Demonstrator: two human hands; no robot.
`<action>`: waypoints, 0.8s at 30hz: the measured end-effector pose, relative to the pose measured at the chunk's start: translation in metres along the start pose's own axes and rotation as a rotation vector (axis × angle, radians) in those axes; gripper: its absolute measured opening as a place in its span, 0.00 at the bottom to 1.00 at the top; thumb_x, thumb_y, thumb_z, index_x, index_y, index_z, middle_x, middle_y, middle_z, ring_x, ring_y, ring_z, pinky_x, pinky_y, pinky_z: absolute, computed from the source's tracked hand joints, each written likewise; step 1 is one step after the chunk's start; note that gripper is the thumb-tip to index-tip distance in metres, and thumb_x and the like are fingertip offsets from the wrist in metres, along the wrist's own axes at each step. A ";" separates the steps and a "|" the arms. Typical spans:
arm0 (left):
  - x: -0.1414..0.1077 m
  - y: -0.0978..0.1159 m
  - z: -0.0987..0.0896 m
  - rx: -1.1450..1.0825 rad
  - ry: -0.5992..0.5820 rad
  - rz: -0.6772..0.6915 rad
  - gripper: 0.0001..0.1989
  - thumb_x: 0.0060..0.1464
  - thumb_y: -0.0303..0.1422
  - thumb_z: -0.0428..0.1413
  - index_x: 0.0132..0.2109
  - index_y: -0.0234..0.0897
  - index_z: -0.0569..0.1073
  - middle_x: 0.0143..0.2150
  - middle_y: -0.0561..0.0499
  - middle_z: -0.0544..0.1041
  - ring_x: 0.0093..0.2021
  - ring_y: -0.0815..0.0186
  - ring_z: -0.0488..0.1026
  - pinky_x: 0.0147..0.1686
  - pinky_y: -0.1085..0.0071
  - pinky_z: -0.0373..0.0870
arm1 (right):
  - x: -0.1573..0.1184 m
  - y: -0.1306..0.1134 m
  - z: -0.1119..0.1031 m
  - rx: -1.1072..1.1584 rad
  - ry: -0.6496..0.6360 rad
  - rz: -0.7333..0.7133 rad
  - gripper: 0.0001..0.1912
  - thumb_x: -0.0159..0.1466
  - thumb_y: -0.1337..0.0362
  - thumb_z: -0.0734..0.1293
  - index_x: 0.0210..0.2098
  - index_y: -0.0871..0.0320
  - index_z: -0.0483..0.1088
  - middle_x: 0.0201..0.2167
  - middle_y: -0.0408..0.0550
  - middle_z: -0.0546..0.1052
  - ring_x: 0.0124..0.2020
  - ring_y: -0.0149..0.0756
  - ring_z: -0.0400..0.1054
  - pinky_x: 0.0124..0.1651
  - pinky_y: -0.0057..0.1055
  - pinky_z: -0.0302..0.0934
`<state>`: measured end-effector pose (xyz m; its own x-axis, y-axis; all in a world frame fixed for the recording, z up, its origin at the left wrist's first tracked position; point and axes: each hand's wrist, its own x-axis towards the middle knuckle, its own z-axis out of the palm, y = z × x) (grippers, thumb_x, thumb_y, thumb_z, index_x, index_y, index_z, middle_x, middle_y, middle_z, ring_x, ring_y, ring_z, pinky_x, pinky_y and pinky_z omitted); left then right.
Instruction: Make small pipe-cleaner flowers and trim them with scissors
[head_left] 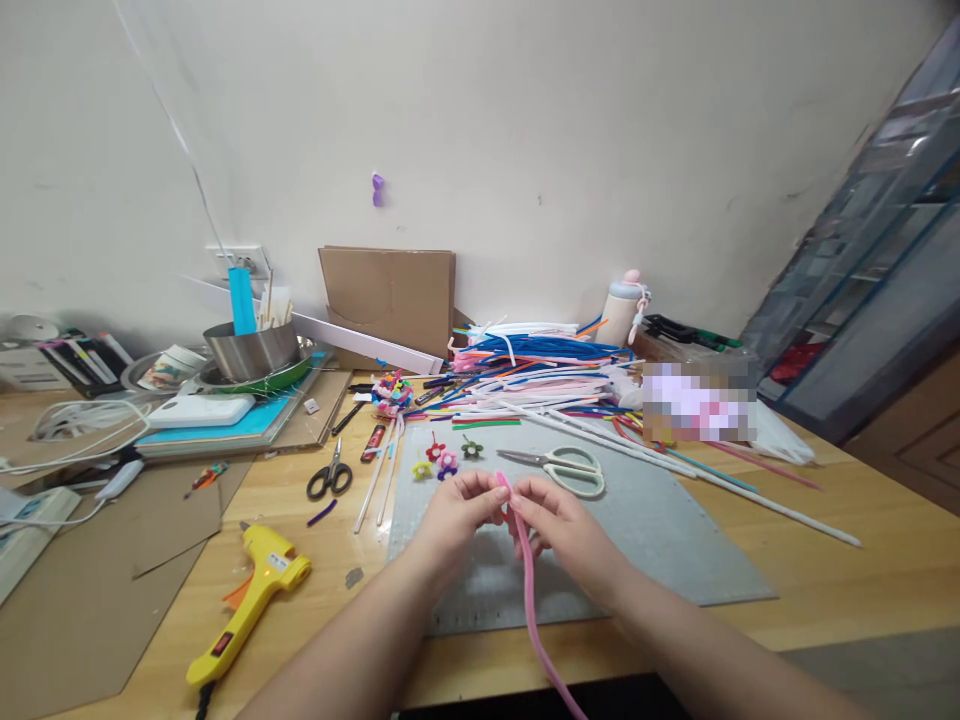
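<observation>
At the far left lie cables and cardboard, then a yellow glue gun (251, 598) on the table (862, 580), nozzle pointing up and right. Beyond it sit black scissors (330, 475) and a steel pot (253, 350) on a stack of boards.

The left hand (457, 510) and the right hand (551, 520) meet over the grey mat (675, 540), thumbs and forefingers pinched together on the top end of 1 pink pipe cleaner (529, 590). Both hands touch it at nearly the same spot, the left just left of the bent tip, the right just right of it and a little lower on the stem. Neither is clearly nearer; they share the grip.

The pipe cleaner's long axis runs from the pinch down toward the person, curving slightly right and passing off the bottom edge. So its free length hangs below and between the wrists, not out to either side.

Just beyond the fingers stand 4 small flowers (442, 460), and to their right white scissors (566, 468) lie on the mat, handles to the right. Further back, a heap of pipe cleaners (540, 375) spreads rightward.
</observation>
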<state>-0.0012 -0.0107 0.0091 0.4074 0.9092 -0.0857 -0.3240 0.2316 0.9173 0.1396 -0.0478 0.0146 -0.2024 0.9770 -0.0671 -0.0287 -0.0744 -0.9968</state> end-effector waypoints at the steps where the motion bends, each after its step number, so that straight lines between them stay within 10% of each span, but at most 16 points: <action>1: 0.001 0.000 -0.001 -0.007 -0.006 -0.012 0.13 0.38 0.36 0.65 0.26 0.31 0.73 0.23 0.51 0.72 0.23 0.72 0.67 0.28 0.74 0.62 | 0.004 -0.001 -0.003 -0.019 -0.015 -0.002 0.17 0.57 0.49 0.64 0.30 0.58 0.63 0.23 0.38 0.68 0.21 0.26 0.64 0.23 0.24 0.60; 15: 0.010 -0.005 -0.005 -0.085 0.040 0.015 0.13 0.40 0.36 0.65 0.29 0.32 0.71 0.25 0.52 0.73 0.24 0.70 0.70 0.30 0.71 0.67 | 0.038 0.009 -0.016 -0.074 -0.144 0.011 0.14 0.58 0.53 0.63 0.31 0.59 0.63 0.21 0.39 0.71 0.17 0.28 0.67 0.20 0.25 0.60; 24: 0.014 -0.015 -0.007 -0.046 -0.015 0.006 0.13 0.43 0.36 0.63 0.29 0.30 0.72 0.25 0.49 0.74 0.27 0.67 0.71 0.34 0.69 0.66 | 0.035 0.024 -0.013 -0.060 -0.005 -0.073 0.11 0.59 0.56 0.62 0.27 0.57 0.61 0.17 0.35 0.67 0.12 0.23 0.60 0.14 0.20 0.51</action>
<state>0.0035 0.0006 -0.0085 0.4179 0.9055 -0.0740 -0.3654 0.2421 0.8988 0.1445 -0.0130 -0.0126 -0.2067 0.9784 0.0059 0.0154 0.0093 -0.9998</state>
